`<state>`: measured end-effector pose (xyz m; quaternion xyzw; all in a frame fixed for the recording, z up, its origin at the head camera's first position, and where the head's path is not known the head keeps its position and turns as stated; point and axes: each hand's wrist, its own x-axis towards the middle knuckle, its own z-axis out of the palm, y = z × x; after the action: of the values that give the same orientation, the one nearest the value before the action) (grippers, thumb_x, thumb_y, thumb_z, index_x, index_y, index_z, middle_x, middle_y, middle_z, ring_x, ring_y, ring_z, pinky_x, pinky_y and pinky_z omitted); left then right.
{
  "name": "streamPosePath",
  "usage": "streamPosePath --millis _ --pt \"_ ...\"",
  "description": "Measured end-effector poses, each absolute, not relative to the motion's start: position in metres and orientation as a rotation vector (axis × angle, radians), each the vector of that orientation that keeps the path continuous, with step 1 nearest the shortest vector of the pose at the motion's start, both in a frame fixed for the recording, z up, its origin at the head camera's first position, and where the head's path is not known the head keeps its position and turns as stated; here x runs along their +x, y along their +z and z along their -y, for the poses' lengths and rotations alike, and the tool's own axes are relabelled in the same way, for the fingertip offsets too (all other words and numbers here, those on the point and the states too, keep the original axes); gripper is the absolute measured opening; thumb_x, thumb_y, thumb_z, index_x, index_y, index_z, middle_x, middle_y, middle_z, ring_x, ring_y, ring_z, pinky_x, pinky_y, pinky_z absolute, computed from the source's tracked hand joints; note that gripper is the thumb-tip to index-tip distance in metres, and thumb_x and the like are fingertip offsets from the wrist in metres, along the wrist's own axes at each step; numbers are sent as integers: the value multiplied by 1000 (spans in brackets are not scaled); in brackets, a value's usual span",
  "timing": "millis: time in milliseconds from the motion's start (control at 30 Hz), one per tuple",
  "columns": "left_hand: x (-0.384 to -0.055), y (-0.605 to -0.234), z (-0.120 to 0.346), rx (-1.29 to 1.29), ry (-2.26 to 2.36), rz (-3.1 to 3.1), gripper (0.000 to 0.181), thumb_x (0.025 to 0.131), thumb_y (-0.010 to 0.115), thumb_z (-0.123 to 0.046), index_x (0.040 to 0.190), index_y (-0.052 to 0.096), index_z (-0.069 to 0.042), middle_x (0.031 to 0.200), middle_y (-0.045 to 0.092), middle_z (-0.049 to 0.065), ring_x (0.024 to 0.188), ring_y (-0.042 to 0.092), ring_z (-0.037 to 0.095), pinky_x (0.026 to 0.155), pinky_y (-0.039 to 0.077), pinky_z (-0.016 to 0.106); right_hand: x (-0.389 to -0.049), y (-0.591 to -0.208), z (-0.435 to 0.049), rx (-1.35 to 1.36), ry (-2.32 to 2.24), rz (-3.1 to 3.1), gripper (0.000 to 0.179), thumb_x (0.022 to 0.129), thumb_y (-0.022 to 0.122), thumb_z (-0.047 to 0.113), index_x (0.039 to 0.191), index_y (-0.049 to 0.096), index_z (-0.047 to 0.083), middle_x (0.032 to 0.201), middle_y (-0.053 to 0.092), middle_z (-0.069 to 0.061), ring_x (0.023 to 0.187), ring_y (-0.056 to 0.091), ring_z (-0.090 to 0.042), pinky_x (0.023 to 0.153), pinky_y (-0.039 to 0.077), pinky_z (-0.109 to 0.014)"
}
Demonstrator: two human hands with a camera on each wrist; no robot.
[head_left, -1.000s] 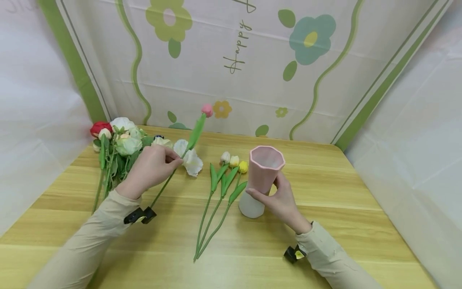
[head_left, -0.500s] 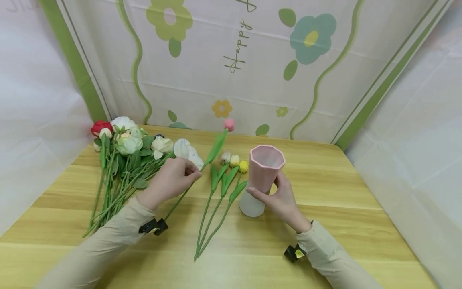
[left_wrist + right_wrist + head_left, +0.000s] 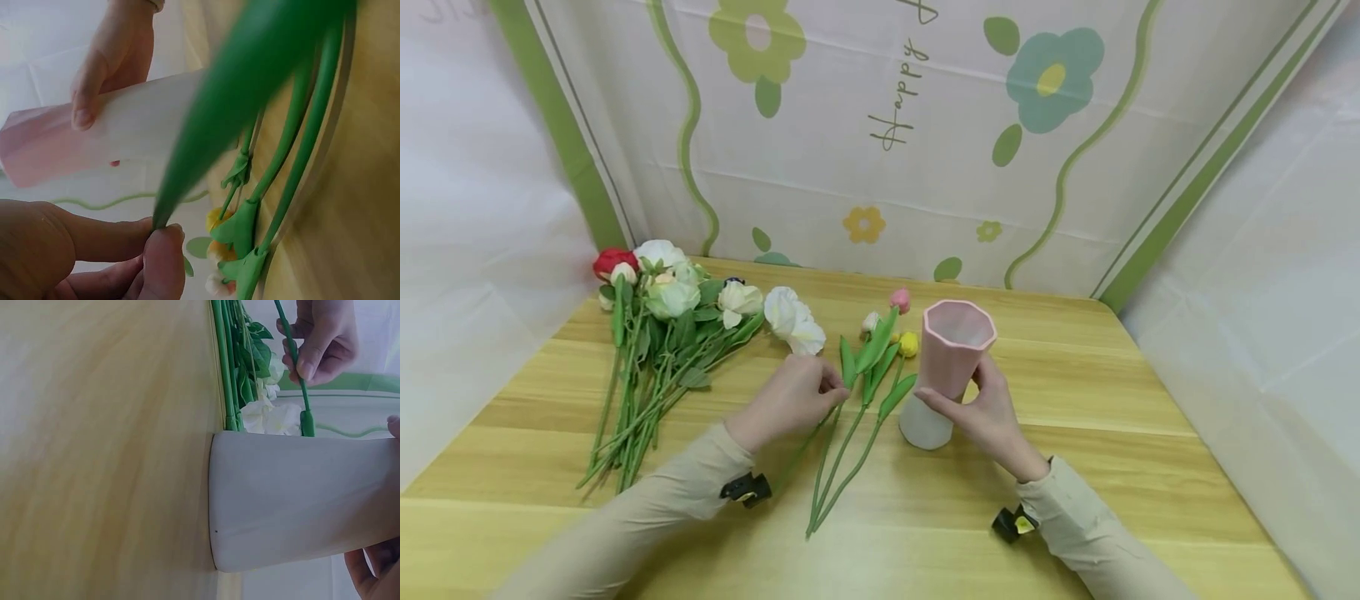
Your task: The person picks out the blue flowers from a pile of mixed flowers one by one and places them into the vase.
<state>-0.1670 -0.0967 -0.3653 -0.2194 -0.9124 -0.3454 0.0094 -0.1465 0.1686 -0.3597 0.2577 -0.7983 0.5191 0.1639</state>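
Note:
My left hand (image 3: 793, 400) pinches the green stem of a pink tulip (image 3: 900, 300) between thumb and fingertips; its bloom tilts away toward the back. In the left wrist view the pinched stem (image 3: 206, 131) crosses close to the camera. Beneath it lie several tulips side by side on the table, among them a yellow tulip (image 3: 909, 344) and a white tulip (image 3: 870, 322). My right hand (image 3: 981, 408) grips the waist of a vase (image 3: 951, 367), pink above and white below, which stands upright with its mouth up. The right wrist view shows the vase's white base (image 3: 294, 500) on the tabletop.
A heap of artificial flowers lies at the left, with a red bloom (image 3: 615, 264), a cream rose (image 3: 739, 302) and green stems (image 3: 640, 417). A large white flower (image 3: 793, 321) lies beside it. Behind the wooden table (image 3: 1075, 500) hangs a printed cloth (image 3: 820, 142).
My left hand has moved right and toward me with the pink tulip, whose bloom has come lower, over the lying tulips. The right hand and vase stay in place.

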Motion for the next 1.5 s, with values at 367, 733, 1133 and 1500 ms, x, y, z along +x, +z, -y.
streamPosePath --millis 367,733,1133,1500 --pt "-166 -383 87 -694 -1145 2929 12 89 73 -9 77 72 -7 66 61 -7 58 55 8 55 47 27 -148 -361 -169 736 1487 2261 68 73 83 -7 132 48 -6 125 58 -17 112 57 -27 96 44 -34" --pt "-164 -387 89 -954 -1069 2932 11 88 69 -2 79 74 -5 64 62 -6 52 50 5 49 44 24 -146 -361 -167 719 1487 2266 68 73 82 -7 132 48 -7 126 58 -19 112 57 -28 95 44 -36" --pt "-170 -378 97 -823 -952 3017 13 92 69 -10 80 74 -10 69 62 -7 60 55 9 58 47 30 -148 -362 -168 729 1489 2268 68 74 82 -8 132 48 -6 126 58 -17 112 57 -27 94 45 -32" --pt "-182 -331 150 -635 -694 3018 22 93 67 -17 72 69 -11 60 55 -3 51 46 12 48 40 29 -148 -363 -169 743 1475 2263 68 74 82 -8 132 48 -6 126 58 -17 113 56 -26 95 44 -32"
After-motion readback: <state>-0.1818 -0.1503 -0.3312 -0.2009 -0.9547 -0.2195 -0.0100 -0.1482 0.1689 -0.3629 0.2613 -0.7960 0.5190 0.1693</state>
